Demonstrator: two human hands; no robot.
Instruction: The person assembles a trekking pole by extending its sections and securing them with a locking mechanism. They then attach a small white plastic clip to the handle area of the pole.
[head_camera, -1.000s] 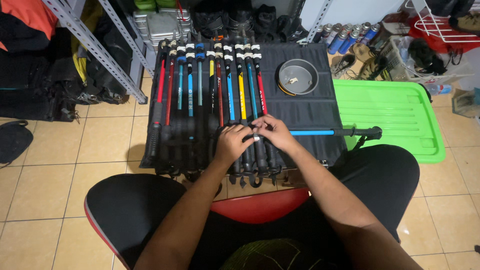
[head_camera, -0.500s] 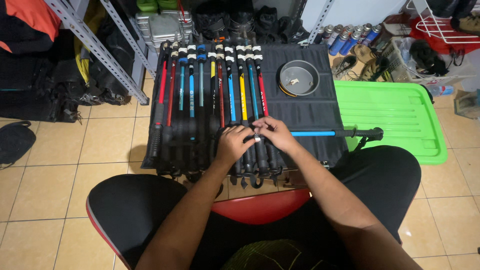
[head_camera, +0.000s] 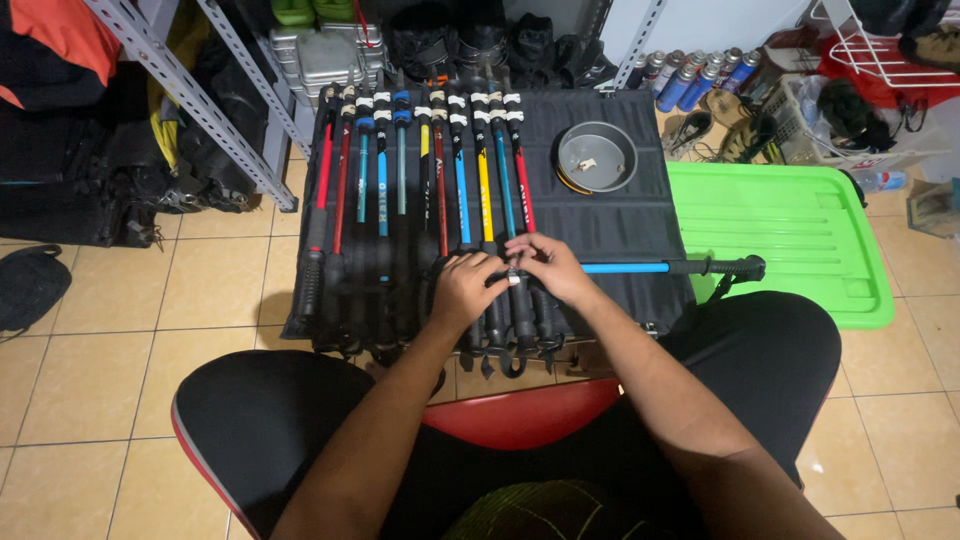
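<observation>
Several trekking poles (head_camera: 440, 170) in red, blue, teal and yellow lie side by side on a black folding table (head_camera: 620, 220), grips toward me. My left hand (head_camera: 465, 288) and my right hand (head_camera: 545, 266) meet over the lower shafts of the right-hand poles, fingers pinched on a small white clamp part of one pole (head_camera: 513, 278). A blue trekking pole (head_camera: 670, 267) lies crosswise under my right hand, its black grip sticking out to the right.
A round grey metal pan (head_camera: 596, 158) sits on the table's right half. A green plastic lid (head_camera: 780, 235) lies on the tiled floor to the right. Grey metal shelving (head_camera: 180, 95), bags and gas canisters (head_camera: 690, 75) stand behind. My knees flank a red stool (head_camera: 520, 415).
My hands have stayed over the same poles, with only small finger movements at the clamp. The poles and the crosswise blue pole have not shifted.
</observation>
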